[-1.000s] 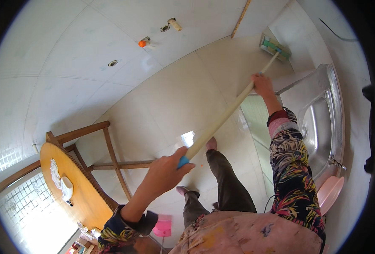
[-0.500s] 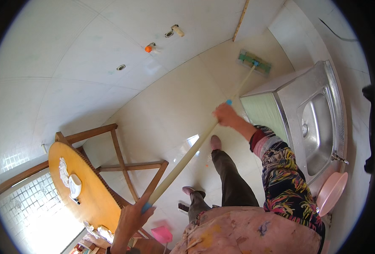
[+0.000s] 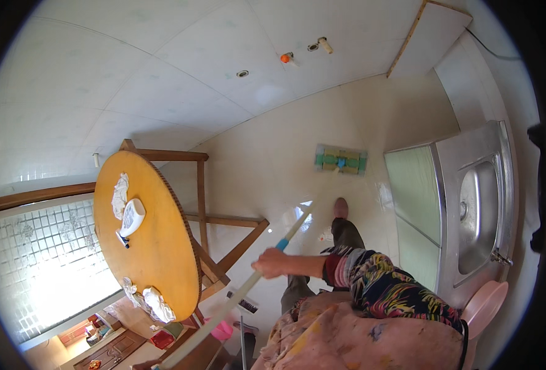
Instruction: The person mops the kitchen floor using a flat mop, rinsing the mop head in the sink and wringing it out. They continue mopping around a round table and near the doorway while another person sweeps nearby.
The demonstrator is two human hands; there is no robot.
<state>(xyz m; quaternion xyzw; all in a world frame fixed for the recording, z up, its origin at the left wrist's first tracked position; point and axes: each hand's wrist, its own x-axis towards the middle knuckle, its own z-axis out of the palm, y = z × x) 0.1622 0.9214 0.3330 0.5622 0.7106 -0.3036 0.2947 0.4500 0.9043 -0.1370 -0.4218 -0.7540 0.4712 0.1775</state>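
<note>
A flat mop with a green and tan head (image 3: 341, 160) lies against the pale floor, beyond my foot. Its long cream handle (image 3: 239, 296) runs back toward me, with a blue joint just past my right hand (image 3: 271, 263). That hand is wrapped round the handle at mid-length. At the lower edge, only a sliver of my left hand (image 3: 144, 365) shows, closed by the handle's blue-ringed near end; most of its fingers are cut off by the picture's rim.
On my left stands a round wooden table (image 3: 156, 246) carrying a white bottle (image 3: 133, 216) and crumpled cloths, its wooden legs (image 3: 242, 246) jutting out. A steel sink unit (image 3: 439, 185) and pink basin (image 3: 485, 305) line the right. A brush (image 3: 243, 302) and pink dustpan (image 3: 220, 330) lie behind.
The mop head has come nearer, moving back and left from beside the wall and sink corner. Both hands have drawn back toward me, the left nearly out of the picture. The view has shifted too.
</note>
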